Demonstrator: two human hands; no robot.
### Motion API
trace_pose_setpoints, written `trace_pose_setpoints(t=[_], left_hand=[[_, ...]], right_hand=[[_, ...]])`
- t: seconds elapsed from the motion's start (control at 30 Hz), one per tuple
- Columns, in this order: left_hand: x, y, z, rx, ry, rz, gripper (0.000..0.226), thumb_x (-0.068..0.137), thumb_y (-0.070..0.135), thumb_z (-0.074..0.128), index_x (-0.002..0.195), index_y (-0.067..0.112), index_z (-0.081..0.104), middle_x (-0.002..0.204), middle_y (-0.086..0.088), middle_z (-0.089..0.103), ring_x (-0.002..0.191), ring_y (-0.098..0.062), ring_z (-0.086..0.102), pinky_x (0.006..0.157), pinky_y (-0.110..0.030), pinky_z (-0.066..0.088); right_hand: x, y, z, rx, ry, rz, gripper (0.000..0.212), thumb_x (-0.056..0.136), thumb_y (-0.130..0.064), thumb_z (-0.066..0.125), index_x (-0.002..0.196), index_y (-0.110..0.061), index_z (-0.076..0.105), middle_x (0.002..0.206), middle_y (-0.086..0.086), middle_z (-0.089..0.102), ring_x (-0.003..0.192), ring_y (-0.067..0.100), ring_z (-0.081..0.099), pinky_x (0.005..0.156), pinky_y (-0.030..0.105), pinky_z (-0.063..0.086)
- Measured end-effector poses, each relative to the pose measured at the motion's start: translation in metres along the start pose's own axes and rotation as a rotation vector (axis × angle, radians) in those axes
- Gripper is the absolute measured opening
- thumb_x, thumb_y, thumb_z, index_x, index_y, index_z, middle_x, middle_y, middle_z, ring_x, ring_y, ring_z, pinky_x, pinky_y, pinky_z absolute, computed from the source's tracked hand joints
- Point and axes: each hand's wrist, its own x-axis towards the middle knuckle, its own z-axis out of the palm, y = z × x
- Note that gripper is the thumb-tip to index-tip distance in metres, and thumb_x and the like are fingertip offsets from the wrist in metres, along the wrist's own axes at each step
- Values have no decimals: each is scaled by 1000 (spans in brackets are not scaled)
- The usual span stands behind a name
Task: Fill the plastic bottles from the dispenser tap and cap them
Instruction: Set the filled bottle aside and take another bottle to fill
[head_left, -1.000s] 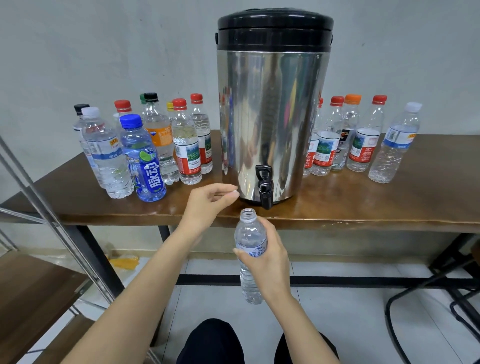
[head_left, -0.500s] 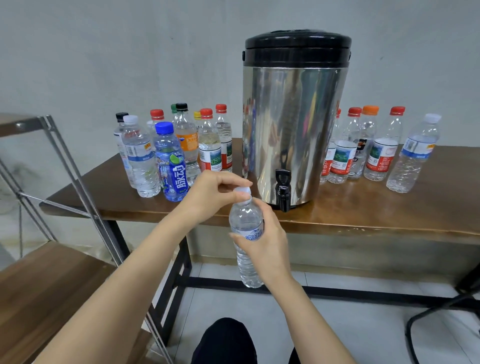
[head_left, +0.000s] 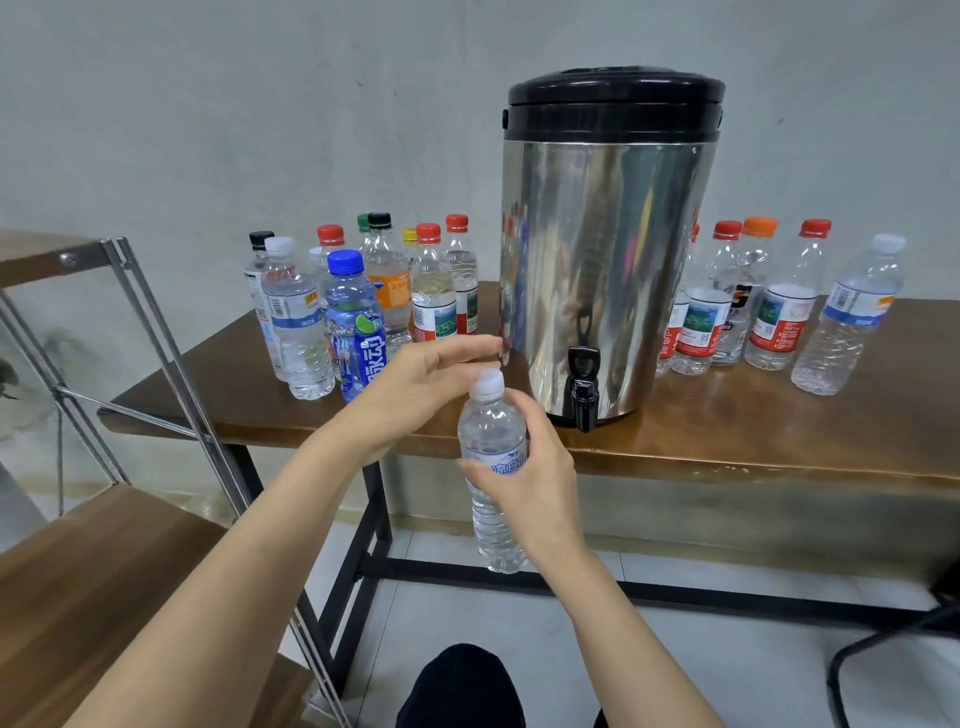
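Wooden edge of the table sits just behind the bottle, held in open air left of the tap. My right hand grips its middle. My left hand arches over the cap, and I can't tell if it grips.

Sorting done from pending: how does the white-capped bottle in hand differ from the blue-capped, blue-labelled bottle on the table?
The right hand grips the white-capped clear bottle in front of the wooden table; the blue-capped bottle stands on it. The white-capped bottle's label is pale, the blue-capped bottle's bright blue. Both are upright, caps on.
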Motion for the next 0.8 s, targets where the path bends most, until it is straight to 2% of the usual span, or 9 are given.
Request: trace_pose_setpoints(t=[0.1,0.2,0.3,0.37,0.5,0.6,0.7,0.73,0.8], left_hand=[[3,-5,6,90,146,21,37,89,19,71,125,18,62,108,7,70,103,0,65,97,-24,51],[5,-10,8,77,256,34,37,82,18,78,115,20,64,90,9,74,93,-1,67,92,-23,49],[8,-12,2,-40,240,22,29,85,9,75,110,19,63,90,8,77,90,-2,69,79,-17,50],[10,-15,-3,-127,212,17,25,87,4,70,107,16,62,92,4,77,88,-6,70,76,-18,53],[14,-20,-16,-298,190,33,27,85,11,67,110,16,58,104,-4,76,97,-17,70,86,-30,57],[20,-20,-28,-308,207,59,32,83,19,64,114,15,56,106,-1,76,98,-15,69,90,-33,54],[30,-17,-45,-296,183,80,32,84,21,64,114,17,54,108,-1,75,99,-17,69,94,-45,50],[33,-16,-50,-284,176,100,35,84,22,63,117,18,53,109,0,75,101,-16,68,93,-42,50],[36,-14,-56,-227,223,172,44,87,25,62,129,21,48,112,2,73,107,-12,66,89,-26,52]], right_hand=[[4,-2,2,-10,-9,-23,78,70,-30,87,135,-38,45,127,-21,56,113,0,55,95,30,51],[8,-5,2,6,-19,-35,77,71,-30,87,135,-39,45,127,-22,55,114,-2,54,95,27,50],[14,-5,4,38,-32,-34,78,69,-30,88,134,-38,46,125,-20,58,113,1,57,95,33,51],[18,-7,5,49,-55,-39,78,68,-29,89,133,-40,47,123,-22,58,111,-1,56,96,32,50],[33,-13,11,73,-96,-67,82,66,-28,90,136,-35,48,123,-23,58,112,-5,55,99,27,48],[50,-21,21,108,-123,-90,81,66,-29,90,135,-34,48,123,-18,60,113,0,57,98,29,48],[68,-30,27,146,-158,-112,78,65,-24,91,130,-36,49,122,-22,59,112,-10,55,95,12,42],[74,-32,28,161,-173,-119,80,65,-22,91,133,-36,49,122,-21,59,111,-11,55,94,11,42],[86,-38,31,187,-198,-134,80,66,-19,90,133,-35,50,121,-21,61,110,-11,56,93,11,44]])
